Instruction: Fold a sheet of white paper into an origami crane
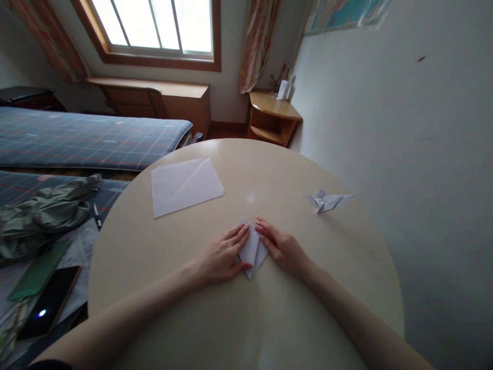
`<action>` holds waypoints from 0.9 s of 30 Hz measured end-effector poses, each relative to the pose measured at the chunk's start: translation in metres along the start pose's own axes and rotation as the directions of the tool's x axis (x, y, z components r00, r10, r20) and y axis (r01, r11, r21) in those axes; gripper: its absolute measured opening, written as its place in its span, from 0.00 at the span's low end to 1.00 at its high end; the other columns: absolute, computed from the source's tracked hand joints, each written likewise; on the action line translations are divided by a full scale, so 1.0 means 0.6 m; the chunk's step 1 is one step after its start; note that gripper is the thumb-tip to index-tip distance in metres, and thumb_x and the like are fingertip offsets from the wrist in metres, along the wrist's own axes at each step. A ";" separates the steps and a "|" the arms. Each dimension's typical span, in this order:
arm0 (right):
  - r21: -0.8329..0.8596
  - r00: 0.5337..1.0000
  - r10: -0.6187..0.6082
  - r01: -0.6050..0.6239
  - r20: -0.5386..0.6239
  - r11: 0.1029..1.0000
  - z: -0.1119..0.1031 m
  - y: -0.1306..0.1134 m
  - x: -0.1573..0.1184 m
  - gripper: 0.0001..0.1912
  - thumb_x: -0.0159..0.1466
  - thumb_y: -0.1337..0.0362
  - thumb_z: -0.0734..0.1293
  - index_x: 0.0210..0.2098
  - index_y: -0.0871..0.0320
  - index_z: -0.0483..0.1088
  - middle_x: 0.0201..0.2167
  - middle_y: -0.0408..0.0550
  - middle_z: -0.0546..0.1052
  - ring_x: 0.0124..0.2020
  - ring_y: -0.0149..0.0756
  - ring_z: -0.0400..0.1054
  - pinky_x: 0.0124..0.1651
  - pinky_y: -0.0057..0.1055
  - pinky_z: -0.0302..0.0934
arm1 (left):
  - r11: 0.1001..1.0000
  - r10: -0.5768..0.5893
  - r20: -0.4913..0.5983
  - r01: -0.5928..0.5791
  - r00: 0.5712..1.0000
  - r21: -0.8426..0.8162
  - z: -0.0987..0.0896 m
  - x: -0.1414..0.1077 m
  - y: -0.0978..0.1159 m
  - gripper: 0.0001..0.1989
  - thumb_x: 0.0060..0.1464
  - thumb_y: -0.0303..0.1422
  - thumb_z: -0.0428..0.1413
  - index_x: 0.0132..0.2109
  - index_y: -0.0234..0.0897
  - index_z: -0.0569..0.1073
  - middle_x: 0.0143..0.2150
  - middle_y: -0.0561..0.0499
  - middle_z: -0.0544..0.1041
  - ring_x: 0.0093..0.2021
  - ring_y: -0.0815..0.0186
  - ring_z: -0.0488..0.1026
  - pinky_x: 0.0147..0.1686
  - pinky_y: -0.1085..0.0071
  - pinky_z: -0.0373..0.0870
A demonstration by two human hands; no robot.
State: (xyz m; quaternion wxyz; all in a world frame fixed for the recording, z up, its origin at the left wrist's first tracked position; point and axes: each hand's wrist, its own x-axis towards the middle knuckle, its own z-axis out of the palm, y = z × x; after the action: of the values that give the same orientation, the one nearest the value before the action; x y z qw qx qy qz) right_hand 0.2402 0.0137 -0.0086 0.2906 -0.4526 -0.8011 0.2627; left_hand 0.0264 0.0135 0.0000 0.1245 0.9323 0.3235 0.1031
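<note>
folded paper (250, 249): white | tabletop (269, 167): cream | mattress (77, 139): blue-grey, red-lined plaid | phone (56, 293): black | window frame (162, 60): brown

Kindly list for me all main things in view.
folded paper: 1, white, centre
paper bird: 1, white, right
paper sheets: several, white, left
table: 1, cream, centre
mattresses: 2, blue, left
cloth: 1, greenish, left
pen: 1, dark, left
flat object: 1, green, left
phone: 1, black, left
window: 1, brown-framed, back
curtains: 2, reddish, back
desk: 1, brown, back
chair: 1, brown, back
shelf: 1, brown, back
poster: 1, bluish, right
left hand: 1, bare, on folded paper
right hand: 1, bare, at its edge
</note>
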 end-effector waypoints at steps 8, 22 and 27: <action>-0.171 0.957 -0.200 0.166 -0.209 0.971 -0.018 -0.004 -0.007 0.13 0.62 0.73 0.57 0.40 0.57 0.70 0.43 0.51 0.76 0.45 0.35 0.70 0.49 0.34 0.64 | 0.978 0.111 -0.027 -0.104 0.993 0.183 -0.021 -0.006 -0.028 0.38 0.50 0.49 0.55 0.60 0.26 0.58 0.61 0.37 0.61 0.59 0.53 0.60 0.55 0.61 0.62; -0.063 0.966 -0.215 0.225 0.141 0.972 -0.034 -0.046 -0.008 0.07 0.57 0.73 0.61 0.33 0.58 0.69 0.34 0.49 0.75 0.36 0.36 0.64 0.40 0.33 0.60 | 0.942 0.154 -0.282 -0.055 0.947 0.332 -0.025 -0.006 -0.035 0.13 0.60 0.33 0.48 0.49 0.36 0.71 0.47 0.52 0.76 0.37 0.65 0.72 0.33 0.70 0.73; -0.096 0.964 -0.144 0.169 0.225 0.981 -0.032 -0.051 -0.005 0.05 0.60 0.67 0.64 0.27 0.59 0.67 0.27 0.47 0.70 0.33 0.35 0.62 0.36 0.31 0.58 | 0.950 0.118 -0.278 -0.027 0.953 0.311 -0.021 -0.005 -0.036 0.13 0.58 0.31 0.49 0.49 0.37 0.71 0.48 0.51 0.76 0.37 0.66 0.72 0.35 0.71 0.73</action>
State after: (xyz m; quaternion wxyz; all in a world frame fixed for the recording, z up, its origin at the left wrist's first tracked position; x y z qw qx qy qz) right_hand 0.2372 0.0001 0.0250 0.1950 -0.3723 -0.8750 0.2405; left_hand 0.0080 0.0300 0.0052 -0.0736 0.9260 0.3156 0.1937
